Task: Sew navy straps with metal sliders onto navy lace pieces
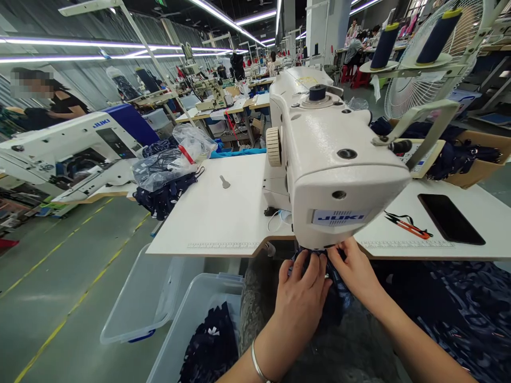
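A white sewing machine [343, 175] stands on the table before me, its head hiding the needle area. Just below that head, both my hands are on a dark navy patterned fabric piece [337, 298]. My left hand [301, 292] has its fingers bent and pressed down on the cloth, with a bracelet at the wrist. Close beside it on the right, my right hand [355, 271] pinches the fabric's edge between thumb and fingers. Part of the right fingertips is covered by the machine head.
Orange-handled thread snips [411, 226] and a black phone [451, 218] lie on the table's right side. A small metal piece [224, 182] lies on the left. Plastic bins [163, 298] stand below left, one holding dark garments [211, 340]. More navy fabric [471, 308] hangs at right.
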Motion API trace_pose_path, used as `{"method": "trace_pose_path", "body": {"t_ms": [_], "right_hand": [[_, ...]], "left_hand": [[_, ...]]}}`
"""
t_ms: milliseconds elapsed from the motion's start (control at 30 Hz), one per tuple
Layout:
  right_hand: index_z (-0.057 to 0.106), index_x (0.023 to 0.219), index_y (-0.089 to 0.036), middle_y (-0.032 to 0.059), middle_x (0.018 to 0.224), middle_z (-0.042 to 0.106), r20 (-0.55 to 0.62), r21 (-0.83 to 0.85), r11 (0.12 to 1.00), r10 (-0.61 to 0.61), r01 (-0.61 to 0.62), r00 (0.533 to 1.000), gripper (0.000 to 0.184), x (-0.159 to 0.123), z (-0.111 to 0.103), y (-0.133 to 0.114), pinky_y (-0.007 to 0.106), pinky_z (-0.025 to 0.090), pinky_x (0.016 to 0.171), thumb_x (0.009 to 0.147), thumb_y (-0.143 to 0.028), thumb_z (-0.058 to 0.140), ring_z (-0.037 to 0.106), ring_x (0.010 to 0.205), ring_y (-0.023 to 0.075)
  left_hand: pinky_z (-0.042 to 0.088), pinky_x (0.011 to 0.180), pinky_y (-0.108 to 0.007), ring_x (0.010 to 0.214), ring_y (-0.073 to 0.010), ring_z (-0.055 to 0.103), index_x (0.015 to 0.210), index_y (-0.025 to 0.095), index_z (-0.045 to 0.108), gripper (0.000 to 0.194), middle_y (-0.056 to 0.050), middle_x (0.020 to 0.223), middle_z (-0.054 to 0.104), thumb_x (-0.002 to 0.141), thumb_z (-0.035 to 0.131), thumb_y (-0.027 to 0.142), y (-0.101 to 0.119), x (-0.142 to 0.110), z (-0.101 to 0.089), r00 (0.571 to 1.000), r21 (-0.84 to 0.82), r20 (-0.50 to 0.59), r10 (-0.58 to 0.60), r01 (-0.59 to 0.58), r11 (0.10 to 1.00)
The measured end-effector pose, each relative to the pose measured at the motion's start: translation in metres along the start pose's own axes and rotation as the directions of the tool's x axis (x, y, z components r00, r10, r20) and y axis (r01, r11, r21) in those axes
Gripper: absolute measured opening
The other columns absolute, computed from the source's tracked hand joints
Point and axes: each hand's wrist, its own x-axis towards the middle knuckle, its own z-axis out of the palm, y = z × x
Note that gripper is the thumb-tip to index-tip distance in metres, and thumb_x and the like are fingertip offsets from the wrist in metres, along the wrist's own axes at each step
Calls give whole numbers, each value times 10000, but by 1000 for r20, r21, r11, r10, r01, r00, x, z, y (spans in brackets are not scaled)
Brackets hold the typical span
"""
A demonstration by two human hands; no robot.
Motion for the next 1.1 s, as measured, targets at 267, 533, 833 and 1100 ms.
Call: {"method": "trace_pose_path", "body": {"t_ms": [267, 533, 833, 1100], "right_hand": [[503, 915, -234, -1, 765, 636, 40, 15, 998, -54, 54, 998, 214, 4, -5, -2, 277, 470, 610, 943, -434, 432, 606, 647, 168], [600, 863, -233, 20, 857, 674, 205, -3, 985, -169, 174, 964, 245, 10, -37, 40, 319, 497, 747, 923, -456, 516, 630, 812, 202], [619, 856, -254, 57, 993, 672, 153, -196, 945, -234, 262, 960, 234, 2, -85, 90, 358, 515, 811, 914, -464, 536, 630, 923, 231], [718, 1007, -338, 84, 1012, 642, -77, -568, 748, -464, 344, 882, 240, -18, -105, 94, 461, 443, 811, 948, -366, 487, 608, 910, 275]], "left_hand": [[422, 927, -388, 1076, -227, 607, 1234, 193, 599, 305, -48, 1130, 691, 992, 432, 273, -3, 1, 2, 994, 26, -108, -2, 5, 1000], [480, 872, -380, 1077, -257, 595, 1221, 160, 613, 447, -77, 1135, 677, 989, 381, 464, -8, 0, -4, 992, 65, -99, 82, -76, 995], [431, 940, -445, 1167, -345, 543, 1281, 112, 583, 769, -114, 1198, 653, 833, 454, 723, 10, -5, 7, 995, 55, -95, 42, -37, 998], [453, 953, -463, 1227, -368, 509, 1381, 118, 486, 718, -121, 1292, 611, 792, 596, 513, 14, -7, 6, 999, 31, -10, 33, -32, 999]]}}
